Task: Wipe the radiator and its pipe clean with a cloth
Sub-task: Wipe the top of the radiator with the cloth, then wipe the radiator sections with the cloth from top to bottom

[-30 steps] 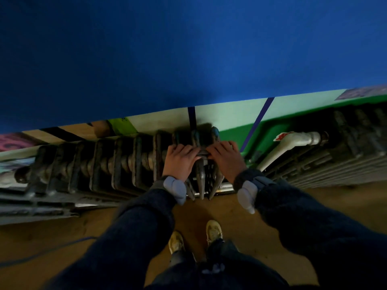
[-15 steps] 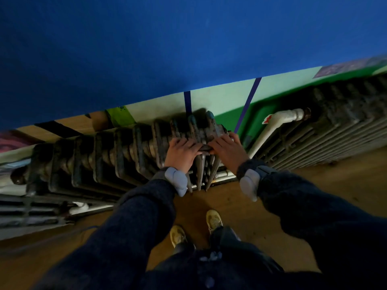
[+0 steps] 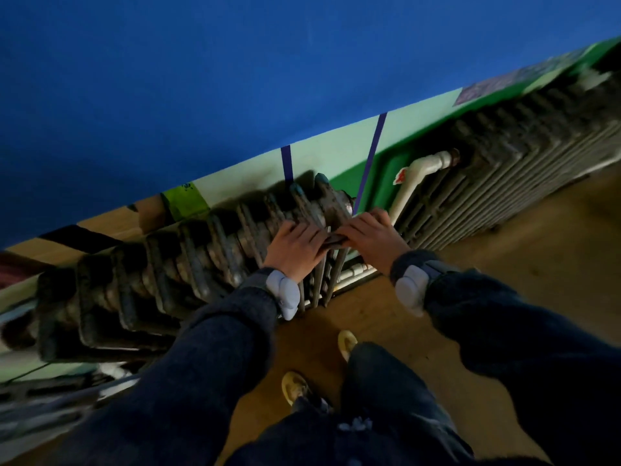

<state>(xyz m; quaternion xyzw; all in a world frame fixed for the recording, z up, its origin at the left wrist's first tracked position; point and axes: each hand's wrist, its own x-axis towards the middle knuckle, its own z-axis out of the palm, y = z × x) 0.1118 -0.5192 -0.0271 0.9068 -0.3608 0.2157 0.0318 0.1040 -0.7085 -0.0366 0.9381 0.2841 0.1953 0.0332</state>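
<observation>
A dark, grimy ribbed radiator (image 3: 161, 280) runs along the wall from the left to the centre. My left hand (image 3: 295, 248) and my right hand (image 3: 371, 232) lie side by side on top of its right end, fingers pressed down on a small dark cloth (image 3: 332, 243) that shows only between the fingertips. A white pipe (image 3: 415, 174) with a red tag bends down beside my right hand and joins a second, paler radiator (image 3: 510, 169) on the right.
The wall is blue above, with a pale green band (image 3: 332, 153) crossed by purple stripes behind the radiators. My feet in yellowish shoes (image 3: 294, 386) stand on the brown floor (image 3: 504, 250). Thin white pipes (image 3: 353, 274) run low under the radiator.
My view has tilted and swung, so more of the right radiator shows. Both hands stay on the radiator's right end, with the right hand now a little further right.
</observation>
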